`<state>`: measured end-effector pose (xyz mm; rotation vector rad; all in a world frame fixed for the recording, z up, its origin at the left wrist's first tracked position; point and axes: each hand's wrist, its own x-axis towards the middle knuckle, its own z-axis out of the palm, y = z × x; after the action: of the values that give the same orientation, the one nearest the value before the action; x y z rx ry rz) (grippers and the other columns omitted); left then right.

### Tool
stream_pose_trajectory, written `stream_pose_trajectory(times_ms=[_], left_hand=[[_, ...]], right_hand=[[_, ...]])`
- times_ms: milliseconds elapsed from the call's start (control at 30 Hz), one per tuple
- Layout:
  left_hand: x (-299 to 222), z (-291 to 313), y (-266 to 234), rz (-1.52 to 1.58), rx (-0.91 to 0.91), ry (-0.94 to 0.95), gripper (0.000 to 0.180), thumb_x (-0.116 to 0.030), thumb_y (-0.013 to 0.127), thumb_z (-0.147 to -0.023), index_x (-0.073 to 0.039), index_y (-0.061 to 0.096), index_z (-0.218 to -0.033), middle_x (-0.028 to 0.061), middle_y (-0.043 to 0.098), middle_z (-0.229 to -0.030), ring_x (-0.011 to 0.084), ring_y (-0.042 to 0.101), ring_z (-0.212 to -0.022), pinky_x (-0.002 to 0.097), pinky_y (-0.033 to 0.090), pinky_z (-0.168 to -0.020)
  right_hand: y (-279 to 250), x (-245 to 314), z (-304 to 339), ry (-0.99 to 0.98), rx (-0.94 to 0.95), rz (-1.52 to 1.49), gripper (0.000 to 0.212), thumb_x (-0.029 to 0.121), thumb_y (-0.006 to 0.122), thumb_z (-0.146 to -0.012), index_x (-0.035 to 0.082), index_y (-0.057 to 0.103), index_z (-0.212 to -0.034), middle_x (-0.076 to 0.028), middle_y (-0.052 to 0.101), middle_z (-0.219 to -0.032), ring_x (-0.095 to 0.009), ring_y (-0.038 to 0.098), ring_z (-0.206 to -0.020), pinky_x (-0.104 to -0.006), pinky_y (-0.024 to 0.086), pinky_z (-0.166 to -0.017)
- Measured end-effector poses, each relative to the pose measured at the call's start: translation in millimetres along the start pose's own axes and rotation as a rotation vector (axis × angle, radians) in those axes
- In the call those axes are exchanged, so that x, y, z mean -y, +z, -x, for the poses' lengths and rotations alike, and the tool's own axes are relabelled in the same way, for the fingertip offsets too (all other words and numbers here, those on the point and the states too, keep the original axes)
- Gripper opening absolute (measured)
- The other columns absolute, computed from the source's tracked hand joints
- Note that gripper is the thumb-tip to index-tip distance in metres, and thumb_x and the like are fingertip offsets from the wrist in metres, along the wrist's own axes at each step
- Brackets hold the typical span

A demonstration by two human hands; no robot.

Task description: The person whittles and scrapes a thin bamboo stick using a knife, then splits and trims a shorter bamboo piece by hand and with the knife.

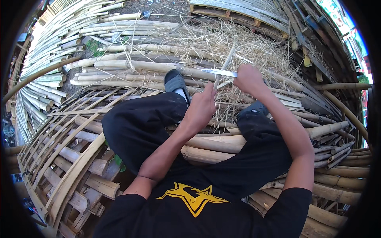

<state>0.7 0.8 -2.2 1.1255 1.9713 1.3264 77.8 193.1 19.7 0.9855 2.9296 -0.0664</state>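
My left hand (202, 106) is fisted round a thin bamboo strip (224, 66), its long axis running up and away over the straw (238, 43). My right hand (249, 78) grips a knife (219, 72), blade pointing left across the strip. Coloured signboards (337, 16) sit top right.

You are outdoors in daylight, seated on a heap of bamboo poles (329, 186). Beyond your fingers lies a tangle of dry straw-like shavings (222, 43), and past it a weathered wooden pallet (242, 14) on bare earth. Far to the left of the fingers, long pale bamboo poles (51, 43) are stacked in rows. Below and left of them rests a curved lattice frame of split bamboo slats (67, 158). Off to the right stand dark timber planks (317, 35).
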Motion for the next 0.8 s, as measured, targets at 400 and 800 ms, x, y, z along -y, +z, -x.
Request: stream_pose_trajectory(times_ms=[400,800], left_hand=[[1,4,-9,0.062,0.015,0.010,0.017,-0.016,0.045,-0.098,0.000,0.048,-0.105,0.0262,0.055,-0.068,0.0471,0.054,-0.066,0.0476,0.038,-0.056],[9,-4,2,0.498,0.104,-0.137,0.032,-0.030,0.050,-0.099,-0.001,0.062,-0.102,-0.0064,0.041,-0.061,0.0008,0.035,-0.054,0.0224,0.026,-0.046]], right_hand=[[-40,-166,-14,0.638,-0.283,0.054,0.035,0.028,0.056,-0.079,-0.004,0.065,-0.090,-0.026,0.066,-0.094,-0.039,0.064,-0.097,-0.0466,0.051,-0.080],[-62,-3,24,0.312,0.247,-1.135,0.039,0.044,0.062,-0.089,0.006,0.056,-0.080,0.010,0.032,-0.049,-0.001,0.027,-0.037,-0.0221,0.020,-0.035]])
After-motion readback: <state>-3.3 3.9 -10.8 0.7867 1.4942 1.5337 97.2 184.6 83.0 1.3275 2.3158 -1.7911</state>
